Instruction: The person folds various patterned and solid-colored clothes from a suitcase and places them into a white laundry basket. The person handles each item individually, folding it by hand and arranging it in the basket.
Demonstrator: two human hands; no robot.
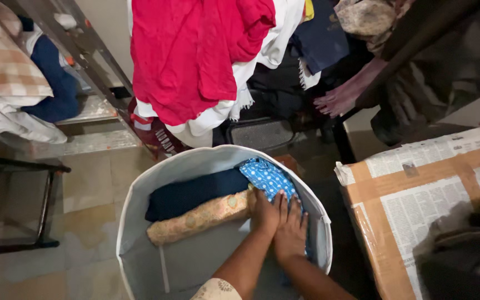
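A round white fabric basket (140, 194) stands on the floor below me. Inside it lie a folded navy cloth (190, 194), a rolled gold patterned cloth (195, 219) and a blue dotted cloth (265, 175). Both my hands reach down into the basket, side by side. My left hand (265, 214) cups the right end of the gold patterned cloth. My right hand (291, 233) lies flat with its fingers stretched out, pressing on the blue dotted cloth against the basket's right wall.
A heap of clothes with a red garment (190, 55) hangs just beyond the basket. A box wrapped in newspaper and brown tape (418, 194) stands to the right. At the left, a dark metal frame (45, 205) and checked cloth (1, 55) sit over the tiled floor.
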